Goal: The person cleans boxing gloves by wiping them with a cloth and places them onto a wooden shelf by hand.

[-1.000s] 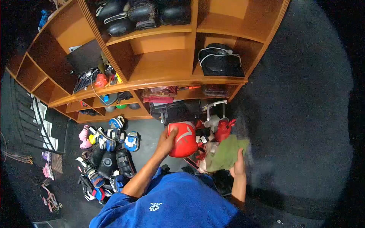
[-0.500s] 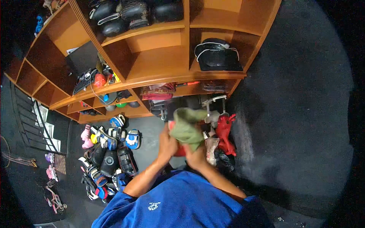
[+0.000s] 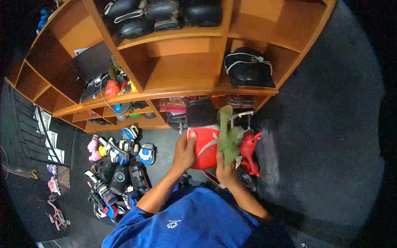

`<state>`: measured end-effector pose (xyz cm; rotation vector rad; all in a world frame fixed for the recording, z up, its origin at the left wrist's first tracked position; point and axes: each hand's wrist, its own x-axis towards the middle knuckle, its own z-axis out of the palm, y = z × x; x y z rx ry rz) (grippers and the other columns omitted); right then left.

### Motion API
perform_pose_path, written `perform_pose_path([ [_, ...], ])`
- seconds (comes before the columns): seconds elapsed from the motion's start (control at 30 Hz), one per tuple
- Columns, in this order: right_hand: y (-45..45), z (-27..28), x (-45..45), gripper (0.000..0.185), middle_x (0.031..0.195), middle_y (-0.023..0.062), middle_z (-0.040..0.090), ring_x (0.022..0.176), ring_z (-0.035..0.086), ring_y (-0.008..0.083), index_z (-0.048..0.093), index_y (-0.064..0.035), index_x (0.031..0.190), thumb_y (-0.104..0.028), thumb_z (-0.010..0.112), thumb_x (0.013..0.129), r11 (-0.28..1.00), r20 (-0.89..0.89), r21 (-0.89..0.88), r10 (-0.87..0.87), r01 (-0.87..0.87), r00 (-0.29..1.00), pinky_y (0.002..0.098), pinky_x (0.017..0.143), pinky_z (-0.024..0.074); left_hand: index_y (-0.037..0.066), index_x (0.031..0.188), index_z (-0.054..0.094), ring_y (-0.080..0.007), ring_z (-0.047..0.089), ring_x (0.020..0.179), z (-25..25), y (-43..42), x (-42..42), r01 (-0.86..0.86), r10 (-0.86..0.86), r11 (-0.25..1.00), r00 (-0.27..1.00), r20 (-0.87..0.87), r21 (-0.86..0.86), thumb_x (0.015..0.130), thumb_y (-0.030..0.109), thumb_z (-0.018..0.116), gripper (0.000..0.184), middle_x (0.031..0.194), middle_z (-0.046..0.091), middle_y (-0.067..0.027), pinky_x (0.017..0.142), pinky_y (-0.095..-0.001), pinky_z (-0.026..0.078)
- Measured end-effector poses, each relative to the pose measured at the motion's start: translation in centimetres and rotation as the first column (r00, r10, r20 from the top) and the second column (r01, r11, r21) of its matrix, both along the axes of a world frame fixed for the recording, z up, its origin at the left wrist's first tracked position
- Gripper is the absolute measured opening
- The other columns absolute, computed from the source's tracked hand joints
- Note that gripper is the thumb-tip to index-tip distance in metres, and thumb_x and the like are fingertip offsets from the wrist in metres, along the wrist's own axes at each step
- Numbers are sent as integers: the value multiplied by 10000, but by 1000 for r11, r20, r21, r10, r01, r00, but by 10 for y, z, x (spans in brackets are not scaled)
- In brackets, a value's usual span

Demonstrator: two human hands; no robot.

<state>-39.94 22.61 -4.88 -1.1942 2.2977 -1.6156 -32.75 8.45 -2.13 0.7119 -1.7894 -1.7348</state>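
My left hand (image 3: 185, 152) grips a red boxing glove (image 3: 203, 149) by its left side, the thumb lying over the front. The glove has a pale curved mark, and its black cuff (image 3: 201, 112) points away from me toward the shelves. In my right hand (image 3: 226, 171) is a bunched green cloth (image 3: 227, 138), held at the glove's right edge. The cloth is slightly blurred and its upper end sticks up. Whether it touches the glove I cannot tell.
A wooden shelf unit (image 3: 182, 89) stands ahead, with black padded gear (image 3: 165, 14) on its upper shelf. Several pads (image 3: 120, 177) are piled on the floor at left. A red inflatable-looking animal (image 3: 249, 146) stands just beyond my right hand.
The cloth has moved from over the glove to its right side, uncovering the red front and black cuff. My right hand has shifted right. The view has swung slightly left.
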Motion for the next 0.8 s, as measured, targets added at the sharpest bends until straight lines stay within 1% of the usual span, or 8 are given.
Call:
perform_pose_path([
  [0.17, -4, -10, 20, 385, 1147, 243, 515, 1103, 436, 445, 515, 43, 1139, -269, 440, 926, 963, 8, 194, 188, -186, 982, 499, 975, 294, -19, 1155, 516, -169, 535, 985, -18, -53, -3, -52, 66, 991, 992, -106, 123, 970, 281, 401, 371, 1054, 606, -133, 887, -304, 406],
  [0.27, -23, -7, 30, 435, 1130, 241, 526, 1083, 448, 456, 535, 38, 1095, -348, 458, 910, 951, -202, 261, 221, -165, 954, 535, 954, 308, -25, 1160, 507, -176, 534, 987, -24, -69, -4, -59, 72, 981, 995, -63, 183, 972, 281, 401, 374, 1064, 601, -136, 892, -312, 404],
  [0.37, -71, 11, 15, 443, 1152, 249, 519, 1102, 440, 460, 521, 42, 1118, -344, 450, 914, 982, -299, 112, 181, -154, 937, 545, 958, 303, -30, 1160, 505, -183, 533, 986, -19, -75, -12, 4, 19, 957, 997, -77, 291, 974, 278, 400, 375, 1067, 598, -142, 898, -319, 403],
  [0.4, -86, 9, 7, 438, 1154, 253, 519, 1108, 442, 456, 517, 44, 1123, -336, 441, 919, 993, -314, 37, 121, -116, 942, 536, 963, 303, -31, 1166, 503, -184, 532, 989, -22, -78, -11, 35, -22, 974, 998, -60, 225, 975, 278, 397, 379, 1070, 598, -144, 900, -318, 403],
  [0.47, -110, 21, -7, 432, 1149, 264, 520, 1112, 449, 443, 512, 46, 1128, -326, 412, 933, 993, 30, 89, -75, 72, 997, 506, 972, 308, -31, 1191, 492, -185, 527, 1009, -17, -92, -6, 149, -147, 973, 989, -22, 175, 977, 272, 393, 384, 1089, 593, -148, 914, -313, 395],
  [0.63, -141, 31, -5, 438, 1192, 266, 495, 1143, 427, 440, 496, 35, 1155, -332, 400, 936, 979, 296, 162, -165, 121, 941, 502, 984, 294, -21, 1215, 480, -169, 509, 1043, -17, -134, -5, 205, -177, 956, 974, -140, 212, 976, 253, 397, 373, 1120, 580, -124, 931, -301, 378],
  [0.7, -146, 11, 11, 443, 1248, 261, 450, 1181, 383, 443, 480, 23, 1180, -332, 428, 920, 985, -232, 170, 15, 26, 973, 527, 995, 260, -16, 1219, 479, -162, 508, 1043, -23, -150, -7, 146, -126, 971, 985, -115, 190, 977, 252, 394, 371, 1121, 579, -110, 931, -302, 378],
  [0.8, -160, -1, 19, 453, 1279, 256, 422, 1197, 363, 441, 471, 14, 1196, -326, 464, 897, 978, -227, 205, 13, 35, 974, 538, 995, 248, -12, 1222, 478, -160, 507, 1041, -25, -160, -6, 157, -128, 954, 984, -126, 256, 977, 252, 390, 370, 1125, 577, -107, 930, -303, 379],
])
